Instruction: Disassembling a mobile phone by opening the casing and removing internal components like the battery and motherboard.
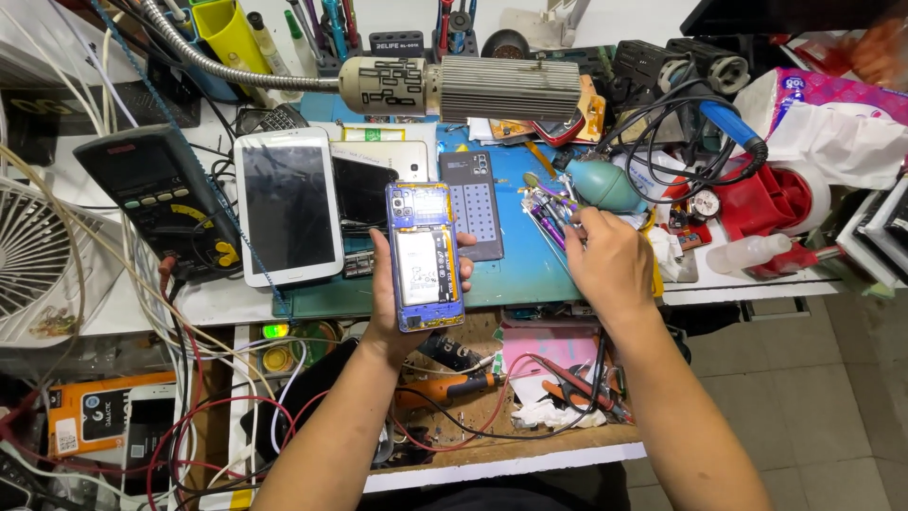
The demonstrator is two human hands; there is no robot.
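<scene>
Opened phone (pixel 425 255) clamped upright in left hand (pixel 402 293); right hand (pixel 610 260) fingers pinch tweezers (pixel 549 210).

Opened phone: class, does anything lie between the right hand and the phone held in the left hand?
Nothing visible does. The left hand holds the opened phone above the blue mat; the right hand rests at the pile of small tools, with only bare mat between them.

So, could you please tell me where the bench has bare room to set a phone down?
One bare strip: the blue mat between the grey back cover and the right hand. Crowded elsewhere: tablet and meter to the left, tweezers and cables to the right.
</scene>
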